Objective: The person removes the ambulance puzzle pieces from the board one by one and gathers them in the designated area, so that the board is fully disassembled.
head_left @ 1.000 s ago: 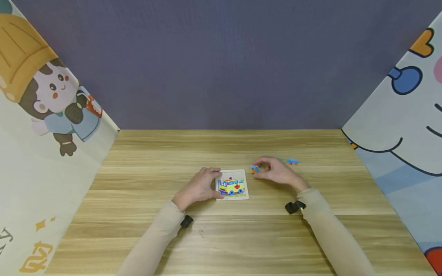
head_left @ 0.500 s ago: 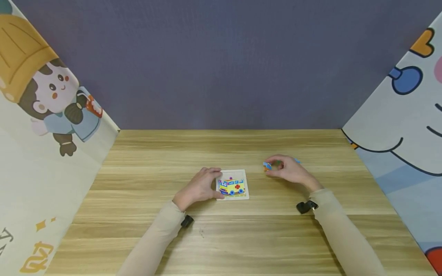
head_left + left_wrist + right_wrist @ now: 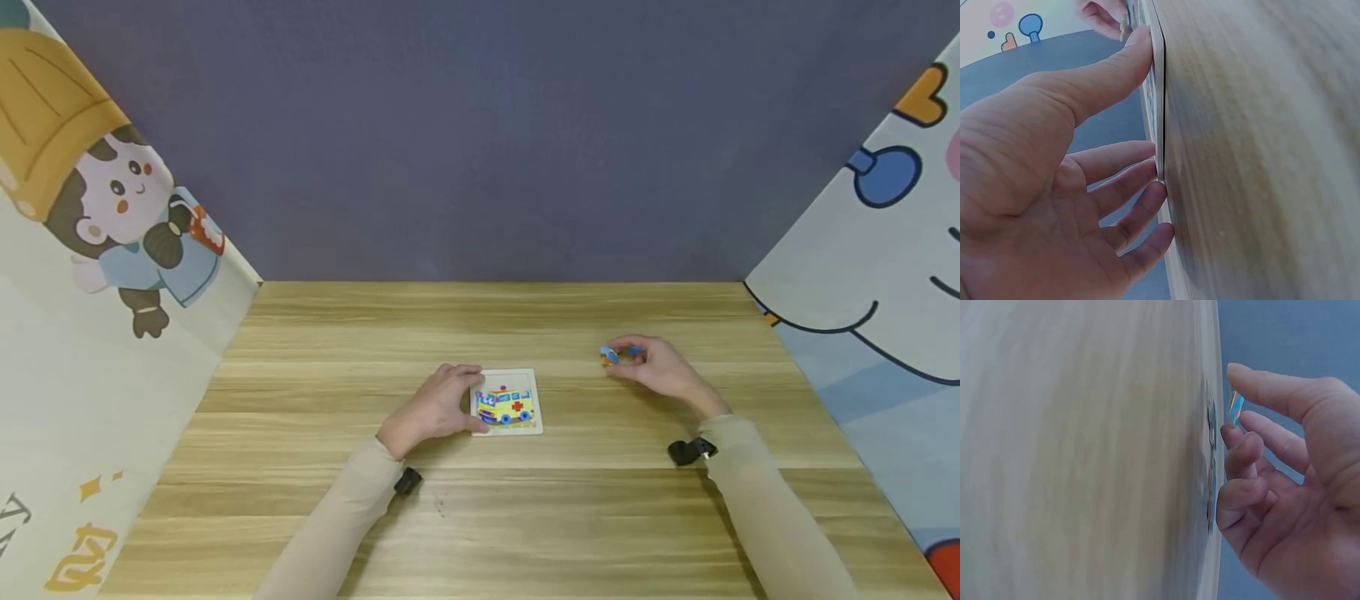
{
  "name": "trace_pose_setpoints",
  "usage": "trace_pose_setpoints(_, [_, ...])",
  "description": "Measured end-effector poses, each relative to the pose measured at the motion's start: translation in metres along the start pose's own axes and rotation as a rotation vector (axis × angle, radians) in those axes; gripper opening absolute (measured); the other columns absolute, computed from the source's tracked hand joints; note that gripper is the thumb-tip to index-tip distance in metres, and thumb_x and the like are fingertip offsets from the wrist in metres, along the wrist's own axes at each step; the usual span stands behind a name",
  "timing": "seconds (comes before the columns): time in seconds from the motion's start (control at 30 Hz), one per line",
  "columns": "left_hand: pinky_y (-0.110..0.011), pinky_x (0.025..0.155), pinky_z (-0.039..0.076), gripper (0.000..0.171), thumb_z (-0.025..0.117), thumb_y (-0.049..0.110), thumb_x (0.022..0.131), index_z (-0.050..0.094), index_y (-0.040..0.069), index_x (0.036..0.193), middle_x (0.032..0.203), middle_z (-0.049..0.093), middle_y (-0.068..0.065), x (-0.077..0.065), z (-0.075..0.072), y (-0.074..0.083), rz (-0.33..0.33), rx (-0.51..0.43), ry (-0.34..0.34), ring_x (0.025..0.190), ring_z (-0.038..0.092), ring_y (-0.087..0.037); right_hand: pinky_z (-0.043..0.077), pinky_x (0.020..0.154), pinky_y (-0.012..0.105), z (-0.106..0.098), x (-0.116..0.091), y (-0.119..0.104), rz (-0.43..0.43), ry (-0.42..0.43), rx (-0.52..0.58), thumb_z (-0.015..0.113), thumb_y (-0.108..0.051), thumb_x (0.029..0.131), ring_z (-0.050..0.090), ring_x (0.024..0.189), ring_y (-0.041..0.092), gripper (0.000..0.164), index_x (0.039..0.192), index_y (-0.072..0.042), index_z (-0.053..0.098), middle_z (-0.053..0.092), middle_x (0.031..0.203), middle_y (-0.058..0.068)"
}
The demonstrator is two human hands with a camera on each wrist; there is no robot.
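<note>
A square jigsaw puzzle board (image 3: 535,402) with a pale frame lies on the table, showing a yellow ambulance picture in its lower part. My left hand (image 3: 437,403) holds the board's left side between thumb and fingers; in the left wrist view the thumb (image 3: 1110,78) lies on its face and the fingertips meet its edge. Off to the right, my right hand (image 3: 660,368) pinches a blue and orange puzzle piece (image 3: 609,356) between thumb and fingers. The right wrist view shows that piece (image 3: 1235,409) held just above the table.
Loose puzzle pieces (image 3: 1212,494) lie flat on the wooden table (image 3: 570,517) by my right hand, mostly hidden behind it in the head view. A dark wall (image 3: 495,142) stands at the back, with printed panels on both sides.
My right hand has moved to the right, away from the board, with the puzzle piece still pinched, and now covers most of the loose pieces. My left hand has stayed on the board.
</note>
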State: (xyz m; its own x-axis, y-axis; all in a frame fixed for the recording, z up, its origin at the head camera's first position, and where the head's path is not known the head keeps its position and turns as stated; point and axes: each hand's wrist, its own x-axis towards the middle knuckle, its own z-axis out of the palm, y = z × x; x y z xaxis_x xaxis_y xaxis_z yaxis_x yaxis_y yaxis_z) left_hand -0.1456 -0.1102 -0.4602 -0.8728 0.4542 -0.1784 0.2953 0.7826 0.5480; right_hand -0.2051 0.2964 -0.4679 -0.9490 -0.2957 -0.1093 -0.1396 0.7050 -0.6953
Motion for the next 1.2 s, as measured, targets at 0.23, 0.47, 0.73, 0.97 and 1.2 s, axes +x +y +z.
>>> trace_pose_setpoints(0.23, [-0.051,0.132,0.029,0.087,0.093,0.039,0.082,0.056,0.005,0.153,0.168,0.045,-0.007,0.001,0.001,-0.001,0.006,-0.002,0.006,0.155,0.039,-0.034,0.041,0.056,0.026,-0.017,-0.006,0.016,0.055,0.037,-0.014,0.079,-0.04,0.097,0.047,0.064,0.011,0.06,0.144,-0.005,0.063,0.074,0.092,0.011])
trace_pose_setpoints(0.47, [-0.051,0.131,0.031,0.086,0.093,0.038,0.082,0.056,0.003,0.153,0.167,0.046,-0.009,0.0,0.001,-0.001,0.017,-0.001,0.014,0.154,0.041,-0.035,0.038,0.048,0.026,-0.037,-0.011,0.032,0.107,0.046,0.028,0.078,-0.036,0.099,0.036,0.052,0.006,0.061,0.147,-0.004,0.06,0.064,0.069,-0.001])
trace_pose_setpoints(0.73, [-0.052,0.13,0.033,0.086,0.093,0.037,0.082,0.056,0.003,0.152,0.167,0.047,-0.01,-0.001,0.0,-0.001,0.024,-0.003,0.018,0.153,0.042,-0.035,0.05,0.066,0.03,-0.045,-0.013,0.049,0.103,0.047,-0.039,0.074,-0.036,0.102,0.059,0.075,0.019,0.061,0.148,0.001,0.058,0.06,0.147,0.031])
trace_pose_setpoints(0.97, [-0.051,0.131,0.032,0.087,0.093,0.037,0.082,0.056,0.004,0.153,0.168,0.046,-0.008,0.0,0.001,-0.002,0.015,-0.007,0.017,0.154,0.04,-0.034,0.048,0.105,0.059,-0.048,-0.014,0.057,0.112,0.025,-0.029,0.073,-0.036,0.102,0.052,0.136,0.05,0.062,0.147,0.004,0.057,0.056,0.149,0.034])
trace_pose_setpoints(1.2, [-0.052,0.131,0.031,0.088,0.093,0.037,0.082,0.055,0.003,0.153,0.167,0.046,-0.009,0.0,0.002,-0.002,0.016,0.002,0.021,0.153,0.041,-0.034,0.047,0.091,0.037,-0.05,-0.014,0.059,0.126,0.004,-0.023,0.072,-0.041,0.103,0.055,0.127,0.043,0.063,0.148,0.001,0.057,0.056,0.146,0.031])
